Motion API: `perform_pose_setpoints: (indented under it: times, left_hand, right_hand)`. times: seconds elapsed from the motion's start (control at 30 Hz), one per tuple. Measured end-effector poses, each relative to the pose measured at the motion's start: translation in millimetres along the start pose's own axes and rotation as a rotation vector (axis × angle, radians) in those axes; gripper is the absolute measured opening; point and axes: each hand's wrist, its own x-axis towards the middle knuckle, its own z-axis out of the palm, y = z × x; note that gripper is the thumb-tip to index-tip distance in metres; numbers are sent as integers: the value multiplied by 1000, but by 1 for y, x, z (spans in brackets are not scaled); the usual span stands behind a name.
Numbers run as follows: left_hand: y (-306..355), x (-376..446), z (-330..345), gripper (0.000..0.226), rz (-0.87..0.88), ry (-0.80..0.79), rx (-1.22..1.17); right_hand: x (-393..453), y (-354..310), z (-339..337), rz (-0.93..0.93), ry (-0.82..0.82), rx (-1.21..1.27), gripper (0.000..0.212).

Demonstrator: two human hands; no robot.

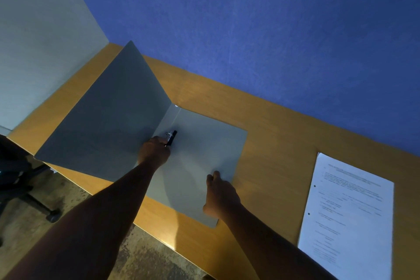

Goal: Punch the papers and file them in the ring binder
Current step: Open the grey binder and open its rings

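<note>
Two hands on the open binder (pixel 200 154): left hand (pixel 155 151) closed around half-hidden lever (pixel 171 137), right hand (pixel 221 194) flat.

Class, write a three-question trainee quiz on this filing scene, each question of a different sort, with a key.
1. True or false: the ring binder lies open on the desk.
2. Which hand is at the ring mechanism? A) left B) right
3. Fill in: the punched paper lies to the binder's ____.

Key: 1 true. 2 A; the left hand is there, and the right hand rests on the back cover. 3 right.
</note>
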Motion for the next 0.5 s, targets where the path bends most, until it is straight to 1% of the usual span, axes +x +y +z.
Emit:
perform_pose_setpoints:
  times: [0.1, 0.2, 0.5]
  left_hand:
    - [-1, 5, -4, 32, -58, -56, -67]
    - [-1, 9, -4, 32, -101, -104, -67]
    - [5, 10, -5, 28, -64, -84, 8]
  right_hand:
    - [0, 0, -1, 7, 0, -1, 54]
    - [1, -1, -1, 13, -5, -7, 55]
    - [3, 0, -2, 20, -18, -27, 60]
